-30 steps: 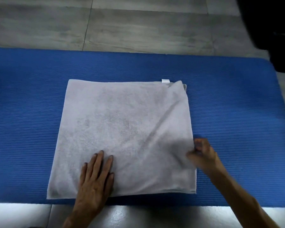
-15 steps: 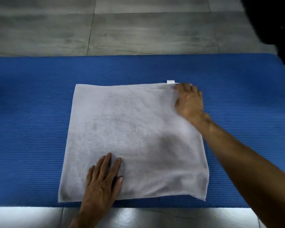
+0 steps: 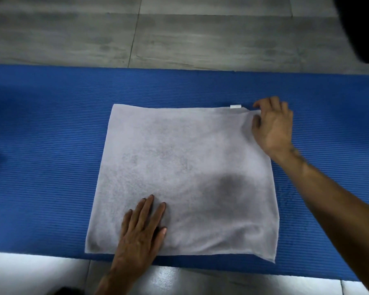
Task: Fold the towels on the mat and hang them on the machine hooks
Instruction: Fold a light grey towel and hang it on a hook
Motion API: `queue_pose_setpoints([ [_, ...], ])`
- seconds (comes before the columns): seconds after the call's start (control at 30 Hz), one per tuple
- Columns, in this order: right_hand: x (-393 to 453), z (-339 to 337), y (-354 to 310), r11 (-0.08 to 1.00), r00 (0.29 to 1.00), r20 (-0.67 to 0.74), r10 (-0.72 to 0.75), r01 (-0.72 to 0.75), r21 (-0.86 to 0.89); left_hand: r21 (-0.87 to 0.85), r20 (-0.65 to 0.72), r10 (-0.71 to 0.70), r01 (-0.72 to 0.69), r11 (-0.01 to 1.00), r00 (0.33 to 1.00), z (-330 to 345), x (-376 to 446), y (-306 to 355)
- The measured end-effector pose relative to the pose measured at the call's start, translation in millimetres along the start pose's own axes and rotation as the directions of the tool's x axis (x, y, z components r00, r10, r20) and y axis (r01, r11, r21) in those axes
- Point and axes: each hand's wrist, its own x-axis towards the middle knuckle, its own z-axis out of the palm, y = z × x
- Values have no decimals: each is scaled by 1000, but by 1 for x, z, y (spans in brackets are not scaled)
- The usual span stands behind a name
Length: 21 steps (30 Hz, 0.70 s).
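A pale grey towel, folded into a rough square, lies flat on the blue ribbed mat. A small white tag sticks out at its far edge. My left hand presses flat on the towel's near edge, fingers straight. My right hand is at the far right corner and pinches that corner between thumb and fingers. No machine hooks are in view.
Grey floor tiles lie beyond the mat, and a bright glossy floor strip runs along its near edge. A dark blurred object fills the top right corner.
My right hand went from the towel's right edge up to the far right corner, then shifted outward and took hold of that corner. The left hand stayed pressed on the near edge.
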Motion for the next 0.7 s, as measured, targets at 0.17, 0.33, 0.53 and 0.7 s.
queue_pose_setpoints([
  [0.17, -107, 0, -20, 982, 986, 59, -158, 151, 109, -9, -19, 0, 0, 1000, 1000, 1, -4, -1],
  [0.33, -220, -10, -5, 940, 965, 225, 134, -196, 281, -75, -97, -253, 247, 966, 963, -1, -15, -16],
  [0.53, -261, -47, -13, 269, 584, 504, 636, -781, 564, -211, -172, -550, 515, 831, 817, -14, -36, -43],
  [0.7, -254, -61, -9, 228, 477, 692, 542, -876, 426, -673, -42, -762, 545, 499, 646, -42, -35, -52],
])
